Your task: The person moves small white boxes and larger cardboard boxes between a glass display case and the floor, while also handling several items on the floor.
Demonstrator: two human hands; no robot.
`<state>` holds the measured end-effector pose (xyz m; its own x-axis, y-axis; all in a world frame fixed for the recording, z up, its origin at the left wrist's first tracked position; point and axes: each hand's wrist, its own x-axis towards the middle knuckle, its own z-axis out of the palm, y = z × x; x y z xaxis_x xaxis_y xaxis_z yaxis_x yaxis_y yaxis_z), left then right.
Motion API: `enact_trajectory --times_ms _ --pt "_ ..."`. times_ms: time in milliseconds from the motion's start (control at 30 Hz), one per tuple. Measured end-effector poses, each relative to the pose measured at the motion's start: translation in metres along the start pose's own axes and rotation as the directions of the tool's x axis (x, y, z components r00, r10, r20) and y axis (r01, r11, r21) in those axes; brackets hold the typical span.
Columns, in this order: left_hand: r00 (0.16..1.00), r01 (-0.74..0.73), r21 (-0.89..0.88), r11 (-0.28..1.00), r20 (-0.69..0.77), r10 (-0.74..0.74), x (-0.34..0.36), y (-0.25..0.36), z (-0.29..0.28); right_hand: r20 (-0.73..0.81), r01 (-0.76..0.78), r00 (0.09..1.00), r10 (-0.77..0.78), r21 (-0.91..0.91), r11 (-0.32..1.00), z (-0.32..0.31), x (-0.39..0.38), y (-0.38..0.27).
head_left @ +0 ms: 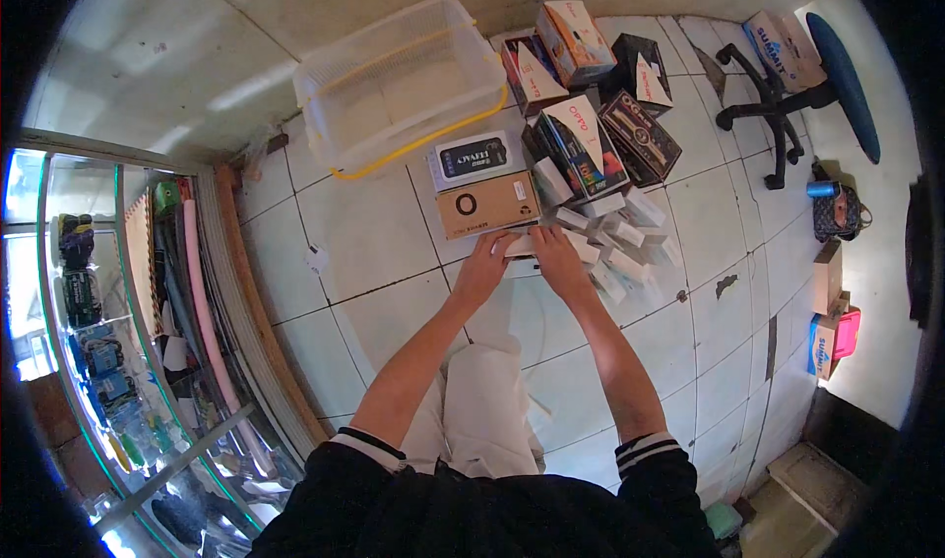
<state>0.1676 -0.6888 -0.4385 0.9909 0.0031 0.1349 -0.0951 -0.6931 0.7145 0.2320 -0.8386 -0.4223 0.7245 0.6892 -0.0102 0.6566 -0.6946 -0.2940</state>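
Observation:
My left hand (482, 266) and my right hand (557, 259) are close together in front of me, low over the tiled floor. Between them is a small white box (520, 248), its two ends under my closed fingers. Just beyond my hands lies a brown cardboard box (489, 206) with a black ring printed on it. A white and black flat box (478, 159) lies behind that one. Right of my right hand, several small white boxes (622, 231) are heaped loosely. My fingers hide part of the box they hold.
A clear plastic basket (404, 91) with a yellow rim stands beyond the boxes. Several printed cartons (583, 147) are piled at the far right of it. A glass display case (148, 341) runs along the left. An office chair (787, 105) stands at the far right.

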Motion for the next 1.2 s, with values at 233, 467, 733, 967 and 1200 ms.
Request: enact_trajectory --times_ms 233,467,733,967,1200 --pt "0.996 -0.094 0.182 0.979 0.023 0.091 -0.004 -0.017 0.02 -0.051 -0.024 0.999 0.016 -0.161 0.987 0.033 0.003 0.021" --pt "0.998 -0.018 0.15 0.989 0.057 0.01 -0.004 -0.004 -0.011 -0.026 0.007 1.0 -0.011 -0.149 0.989 0.011 0.013 0.006" --pt "0.989 0.034 0.15 0.988 -0.146 -0.012 -0.016 0.002 -0.164 -0.083 0.071 0.994 -0.073 -0.028 0.997 -0.054 0.048 -0.093" --pt "0.83 0.36 0.153 0.921 -0.504 -0.241 -0.119 -0.033 -0.319 0.05 0.341 0.935 -0.35 0.132 0.931 -0.079 0.116 -0.198" --pt "0.511 0.682 0.059 0.729 -0.752 -0.417 -0.309 -0.075 -0.316 0.503 0.4 0.672 -0.543 0.37 0.838 -0.01 0.169 -0.231"
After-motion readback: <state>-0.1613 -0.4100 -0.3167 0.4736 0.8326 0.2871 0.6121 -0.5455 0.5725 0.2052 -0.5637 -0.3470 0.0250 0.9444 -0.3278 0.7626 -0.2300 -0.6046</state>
